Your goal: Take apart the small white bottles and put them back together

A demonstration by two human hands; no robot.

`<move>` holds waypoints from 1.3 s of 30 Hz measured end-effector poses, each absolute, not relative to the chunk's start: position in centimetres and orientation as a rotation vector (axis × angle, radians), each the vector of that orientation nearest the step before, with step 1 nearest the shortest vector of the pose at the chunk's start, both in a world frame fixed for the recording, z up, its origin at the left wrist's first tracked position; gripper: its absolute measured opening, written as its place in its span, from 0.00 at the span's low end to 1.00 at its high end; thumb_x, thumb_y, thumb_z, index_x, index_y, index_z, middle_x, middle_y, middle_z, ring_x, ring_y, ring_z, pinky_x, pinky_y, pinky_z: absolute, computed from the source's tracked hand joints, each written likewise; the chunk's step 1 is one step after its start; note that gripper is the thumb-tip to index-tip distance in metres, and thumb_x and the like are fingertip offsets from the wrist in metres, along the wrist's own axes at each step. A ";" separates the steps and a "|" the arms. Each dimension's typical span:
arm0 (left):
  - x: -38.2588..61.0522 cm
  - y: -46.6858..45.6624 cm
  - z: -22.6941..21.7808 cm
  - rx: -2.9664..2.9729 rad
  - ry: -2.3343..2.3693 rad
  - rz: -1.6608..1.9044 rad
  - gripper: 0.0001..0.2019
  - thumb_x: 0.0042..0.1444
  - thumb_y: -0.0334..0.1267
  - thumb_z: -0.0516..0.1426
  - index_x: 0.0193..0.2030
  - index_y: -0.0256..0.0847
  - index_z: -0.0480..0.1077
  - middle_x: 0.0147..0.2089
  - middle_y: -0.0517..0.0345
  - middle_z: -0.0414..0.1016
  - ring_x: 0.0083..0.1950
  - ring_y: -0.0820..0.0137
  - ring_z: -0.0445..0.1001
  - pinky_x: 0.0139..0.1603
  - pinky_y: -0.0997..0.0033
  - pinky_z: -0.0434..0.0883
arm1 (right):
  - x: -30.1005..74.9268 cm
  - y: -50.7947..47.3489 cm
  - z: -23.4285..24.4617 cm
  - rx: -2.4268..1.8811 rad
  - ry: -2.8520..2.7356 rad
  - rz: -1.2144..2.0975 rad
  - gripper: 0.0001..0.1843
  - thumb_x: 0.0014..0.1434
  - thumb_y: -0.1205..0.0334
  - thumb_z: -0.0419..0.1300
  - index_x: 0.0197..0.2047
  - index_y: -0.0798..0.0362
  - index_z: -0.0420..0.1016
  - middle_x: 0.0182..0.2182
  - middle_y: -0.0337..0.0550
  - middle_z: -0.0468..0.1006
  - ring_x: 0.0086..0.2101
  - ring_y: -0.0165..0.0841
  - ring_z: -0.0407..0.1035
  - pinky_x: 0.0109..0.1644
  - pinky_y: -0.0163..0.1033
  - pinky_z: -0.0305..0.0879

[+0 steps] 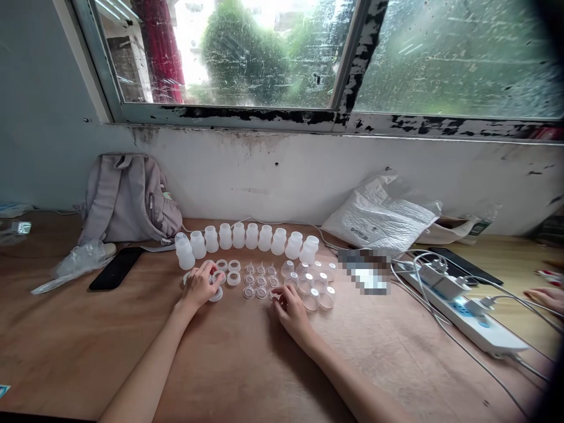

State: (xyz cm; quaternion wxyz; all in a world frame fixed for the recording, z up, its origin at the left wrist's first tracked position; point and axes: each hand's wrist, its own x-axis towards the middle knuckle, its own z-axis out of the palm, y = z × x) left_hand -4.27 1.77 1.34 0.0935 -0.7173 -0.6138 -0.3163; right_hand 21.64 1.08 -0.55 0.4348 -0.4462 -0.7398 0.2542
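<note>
Left hand is resting among white rings, right hand beside clear teats.
Both are lying half-curled, grip impossible to tell; bottles are standing behind, clear cups rightward, surface spreading between the forearms.

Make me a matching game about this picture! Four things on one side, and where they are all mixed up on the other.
1. Left hand
2. Backpack
3. Right hand
4. Bottles

A. In a curved row
B. At the white rings
C. Near the wall, on the left
D. At the near right corner of the clear teats

Pairs: 1-B, 2-C, 3-D, 4-A
</note>
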 end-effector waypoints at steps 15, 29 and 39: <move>-3.0 0.8 1.9 -2.577 -1.714 -0.894 0.07 0.53 0.39 0.50 0.35 0.42 0.66 0.28 0.61 0.69 0.28 0.72 0.67 0.38 0.70 0.63 | 21.9 1.6 -1.6 -1.205 -1.921 0.495 0.08 0.53 0.67 0.48 0.37 0.53 0.64 0.34 0.44 0.63 0.30 0.32 0.63 0.35 0.39 0.64; -1.3 0.1 1.9 -2.864 -1.718 -1.062 0.13 0.52 0.40 0.53 0.45 0.44 0.65 0.42 0.55 0.64 0.39 0.68 0.66 0.42 0.67 0.64 | 21.8 1.0 -1.1 -1.031 -1.989 0.543 0.12 0.50 0.75 0.48 0.37 0.51 0.64 0.38 0.43 0.67 0.27 0.28 0.64 0.30 0.33 0.62; 4.9 -1.9 -0.2 -3.038 -1.659 -2.298 0.15 0.49 0.38 0.57 0.43 0.41 0.58 0.42 0.54 0.65 0.41 0.70 0.69 0.42 0.69 0.67 | 21.2 -0.2 -0.1 -0.860 -1.945 0.419 0.13 0.53 0.70 0.51 0.42 0.50 0.65 0.39 0.46 0.65 0.37 0.34 0.64 0.37 0.38 0.65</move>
